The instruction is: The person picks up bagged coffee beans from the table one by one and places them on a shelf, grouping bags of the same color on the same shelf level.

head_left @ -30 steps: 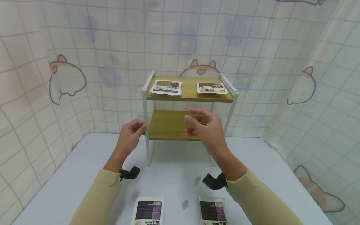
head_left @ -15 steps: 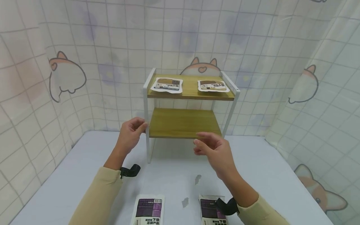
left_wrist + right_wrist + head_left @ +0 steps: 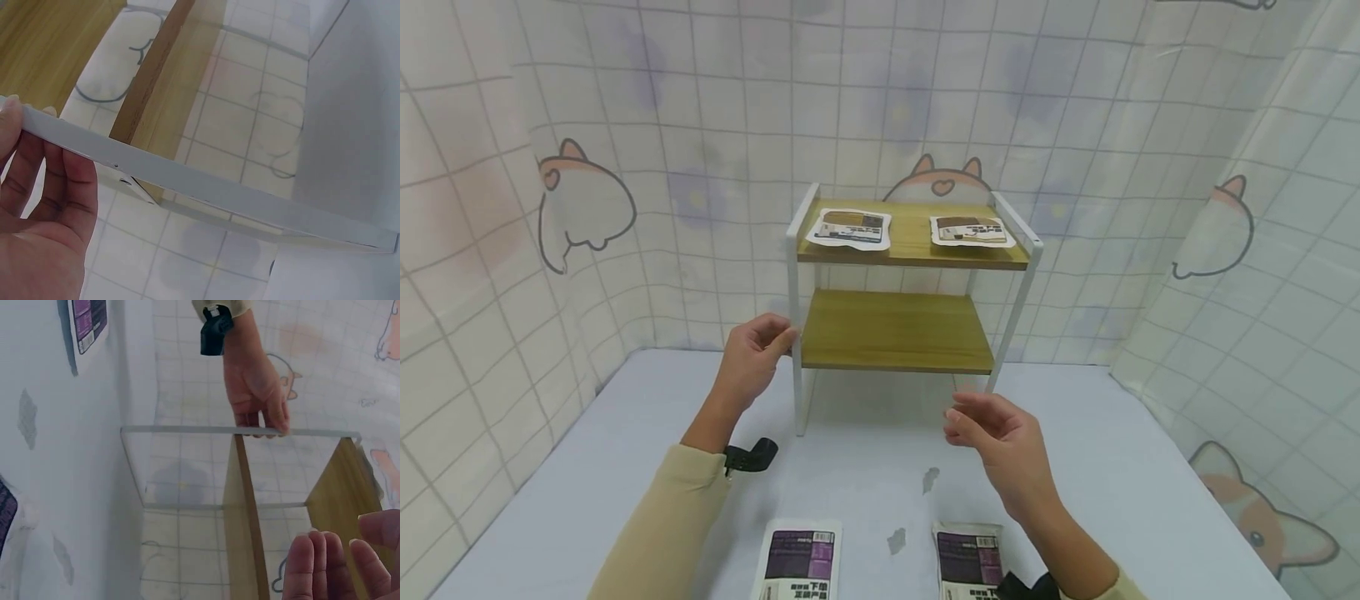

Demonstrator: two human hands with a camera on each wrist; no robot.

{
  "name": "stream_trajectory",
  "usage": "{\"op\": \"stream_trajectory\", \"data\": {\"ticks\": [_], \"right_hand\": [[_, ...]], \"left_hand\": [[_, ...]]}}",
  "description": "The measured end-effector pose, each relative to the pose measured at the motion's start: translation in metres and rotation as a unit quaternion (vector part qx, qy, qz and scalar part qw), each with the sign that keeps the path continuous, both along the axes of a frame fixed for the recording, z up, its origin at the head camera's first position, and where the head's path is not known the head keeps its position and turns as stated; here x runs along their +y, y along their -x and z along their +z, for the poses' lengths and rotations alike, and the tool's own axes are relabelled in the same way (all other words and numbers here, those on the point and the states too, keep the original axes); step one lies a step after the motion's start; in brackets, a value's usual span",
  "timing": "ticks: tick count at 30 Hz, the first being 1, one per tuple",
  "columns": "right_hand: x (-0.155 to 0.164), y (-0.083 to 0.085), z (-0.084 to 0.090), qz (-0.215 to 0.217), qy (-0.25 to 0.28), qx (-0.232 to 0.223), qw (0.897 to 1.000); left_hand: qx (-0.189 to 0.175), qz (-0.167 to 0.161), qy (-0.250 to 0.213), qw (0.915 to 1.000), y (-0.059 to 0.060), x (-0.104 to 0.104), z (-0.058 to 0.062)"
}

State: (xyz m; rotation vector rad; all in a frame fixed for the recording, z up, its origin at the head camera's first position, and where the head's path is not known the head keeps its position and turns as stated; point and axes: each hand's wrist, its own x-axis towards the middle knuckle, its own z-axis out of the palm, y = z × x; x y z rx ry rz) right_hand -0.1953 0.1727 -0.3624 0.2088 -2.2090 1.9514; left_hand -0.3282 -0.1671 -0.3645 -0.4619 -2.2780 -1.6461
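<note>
A two-tier shelf has a white frame and wooden boards, with its lower board [image 3: 895, 333] bare. My left hand [image 3: 752, 362] pinches the shelf's front left post [image 3: 797, 392] beside the lower board; in the left wrist view the thumb lies on one side of the post [image 3: 206, 186] and the curled fingers on the other. Lower down, in front of the shelf's right side, my right hand [image 3: 1007, 450] is in the air with loosely bent fingers and holds nothing. Two flat white packets, one on the left [image 3: 850, 229] and one on the right [image 3: 972, 232], lie on the upper board [image 3: 913, 242].
On the white table [image 3: 865, 475] near me lie two purple-and-white packets, a left one [image 3: 797, 558] and a right one [image 3: 968, 554]. Grey patches [image 3: 897, 541] mark the tabletop between them. A checked curtain [image 3: 730, 108] with cartoon animals encloses the back and sides.
My right hand has drawn back from in front of the lower board, down and to the right towards me. The left hand stays on the post.
</note>
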Motion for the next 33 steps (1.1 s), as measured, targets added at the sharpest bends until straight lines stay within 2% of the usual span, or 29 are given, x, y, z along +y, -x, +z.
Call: {"op": "stream_trajectory", "data": {"ticks": [10,16,25,28,33], "right_hand": [[0.016,-0.014,-0.029,-0.001,0.01,-0.056,0.998],[0.024,-0.026,-0.039,-0.007,0.009,-0.095,0.995],[0.039,-0.041,-0.053,-0.037,0.005,-0.173,0.984],[0.044,-0.045,-0.058,-0.045,-0.028,-0.186,0.981],[0.045,-0.053,-0.066,-0.056,-0.129,-0.195,0.971]], "left_hand": [[-0.01,0.001,-0.004,0.9999,-0.002,0.002,0.001],[-0.008,0.006,-0.004,0.9999,0.0,0.001,0.001],[-0.015,0.001,-0.01,0.9998,0.002,0.003,0.001],[-0.015,0.001,-0.014,0.9998,0.001,0.002,0.002],[-0.018,0.002,-0.014,0.9997,-0.002,0.002,0.003]]}}
